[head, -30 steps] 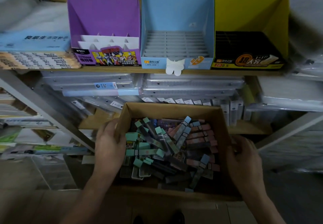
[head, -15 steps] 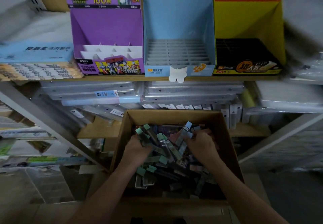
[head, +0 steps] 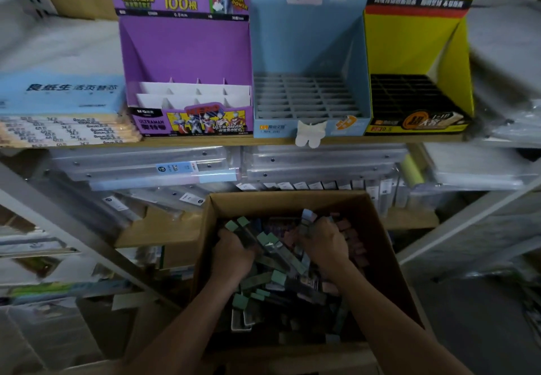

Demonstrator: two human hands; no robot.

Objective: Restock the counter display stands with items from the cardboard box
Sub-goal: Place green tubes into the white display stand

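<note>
The small cased refills (head: 275,245), judged light, stiff and slick, are lying heaped in the cardboard box (head: 377,245) below the empty display stands (head: 307,96); they are best taken by their long sides. A cluster is being closed on by the curled left hand (head: 234,250), and another by the right hand (head: 323,242).

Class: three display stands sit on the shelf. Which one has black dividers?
The yellow stand, rightmost; its grid is black, while the purple stand has white dividers and the blue stand grey.
</note>
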